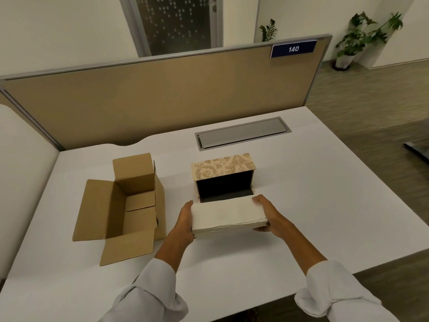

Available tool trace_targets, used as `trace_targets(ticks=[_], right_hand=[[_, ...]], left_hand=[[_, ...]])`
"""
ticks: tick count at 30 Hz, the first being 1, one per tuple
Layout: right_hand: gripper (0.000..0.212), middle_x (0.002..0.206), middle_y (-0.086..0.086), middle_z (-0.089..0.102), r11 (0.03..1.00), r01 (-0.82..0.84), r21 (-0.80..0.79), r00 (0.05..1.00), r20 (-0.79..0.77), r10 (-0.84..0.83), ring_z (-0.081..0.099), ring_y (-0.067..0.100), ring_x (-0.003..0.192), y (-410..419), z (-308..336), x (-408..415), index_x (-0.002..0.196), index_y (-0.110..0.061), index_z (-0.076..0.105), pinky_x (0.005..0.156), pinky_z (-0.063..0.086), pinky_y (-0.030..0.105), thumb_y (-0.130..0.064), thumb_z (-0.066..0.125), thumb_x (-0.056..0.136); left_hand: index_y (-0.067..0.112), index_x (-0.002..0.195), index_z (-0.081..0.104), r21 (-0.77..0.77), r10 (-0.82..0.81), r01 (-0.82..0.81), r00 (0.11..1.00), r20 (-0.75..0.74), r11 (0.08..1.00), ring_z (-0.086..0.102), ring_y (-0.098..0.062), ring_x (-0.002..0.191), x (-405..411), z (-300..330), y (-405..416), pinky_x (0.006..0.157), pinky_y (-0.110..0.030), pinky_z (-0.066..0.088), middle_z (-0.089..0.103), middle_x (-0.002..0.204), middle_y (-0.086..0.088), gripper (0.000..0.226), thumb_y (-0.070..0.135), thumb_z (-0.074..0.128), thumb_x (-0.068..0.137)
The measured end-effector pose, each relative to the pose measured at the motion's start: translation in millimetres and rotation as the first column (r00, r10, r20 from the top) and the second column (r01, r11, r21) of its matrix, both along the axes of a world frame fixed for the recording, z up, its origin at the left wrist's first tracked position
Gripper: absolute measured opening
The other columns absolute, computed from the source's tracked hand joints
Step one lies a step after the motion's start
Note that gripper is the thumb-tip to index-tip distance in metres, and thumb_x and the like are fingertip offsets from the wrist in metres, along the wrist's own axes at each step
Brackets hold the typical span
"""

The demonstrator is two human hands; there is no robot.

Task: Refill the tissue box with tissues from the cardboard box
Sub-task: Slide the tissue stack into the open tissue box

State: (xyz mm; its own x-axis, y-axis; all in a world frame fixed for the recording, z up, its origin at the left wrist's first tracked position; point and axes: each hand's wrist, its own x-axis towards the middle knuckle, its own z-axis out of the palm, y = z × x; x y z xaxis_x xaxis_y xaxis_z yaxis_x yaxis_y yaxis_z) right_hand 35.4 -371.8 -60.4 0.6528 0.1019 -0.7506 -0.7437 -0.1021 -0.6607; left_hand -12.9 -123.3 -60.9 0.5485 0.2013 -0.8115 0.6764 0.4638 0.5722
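White folded tissues point(228, 216), a thick stack, sit clamped between the left hand point(184, 223) and right hand point(269, 214), just before the open patterned beige tissue box point(222, 168), hiding its front edge. The brown cardboard box point(123, 205) stands open on the white surface point(313, 194); its floor looks bare. A blue sign point(293, 49) reads "140".

White desk point(301, 182), grey cable hatch point(242, 133), tan partition point(162, 101), potted plant point(364, 38)

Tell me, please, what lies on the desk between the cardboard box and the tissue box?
Nothing: in the head view only bare white desk shows between the open cardboard box and the patterned tissue box.
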Motion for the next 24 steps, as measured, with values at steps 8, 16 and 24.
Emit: trace_targets(ticks=[8, 16, 24], right_hand=[[0.044, 0.112, 0.005, 0.063, 0.994, -0.107, -0.037, 0.992, 0.056, 0.109, 0.061, 0.023, 0.100, -3, -2, 22, 0.124, -0.026, 0.053, 0.082, 0.058, 0.042, -0.057, 0.053, 0.092], [0.054, 0.114, 0.002, 0.064, 0.991, -0.127, -0.048, 0.986, 0.100, 0.131, 0.061, 0.018, 0.098, 1, -10, 60, 0.136, -0.019, 0.048, 0.080, 0.055, 0.038, -0.052, 0.057, 0.093], [0.067, 0.122, 0.002, 0.062, 0.994, -0.105, -0.038, 0.992, 0.062, 0.107, 0.059, 0.020, 0.106, 5, -37, 84, 0.141, -0.019, 0.042, 0.079, 0.050, 0.035, -0.056, 0.061, 0.089]], left_hand=[[0.014, 0.088, 0.060, 0.043, 0.023, -0.022, 1.000, -0.012, 0.999, 0.062, -0.028, 0.076, 16, -13, -9, 0.067, -0.036, 0.049, 0.065, 0.082, -0.012, 0.030, 0.041, 0.046, 0.087], [0.015, 0.096, 0.059, 0.056, 0.099, -0.099, 0.995, 0.005, 0.994, 0.062, -0.025, 0.075, 41, -26, -12, 0.065, -0.035, 0.050, 0.063, 0.083, -0.010, 0.029, 0.042, 0.048, 0.092], [0.019, 0.100, 0.053, 0.117, 0.215, -0.213, 0.977, -0.001, 0.970, 0.064, -0.027, 0.081, 62, -46, -10, 0.085, -0.045, 0.055, 0.064, 0.090, -0.009, 0.042, 0.061, 0.048, 0.091]])
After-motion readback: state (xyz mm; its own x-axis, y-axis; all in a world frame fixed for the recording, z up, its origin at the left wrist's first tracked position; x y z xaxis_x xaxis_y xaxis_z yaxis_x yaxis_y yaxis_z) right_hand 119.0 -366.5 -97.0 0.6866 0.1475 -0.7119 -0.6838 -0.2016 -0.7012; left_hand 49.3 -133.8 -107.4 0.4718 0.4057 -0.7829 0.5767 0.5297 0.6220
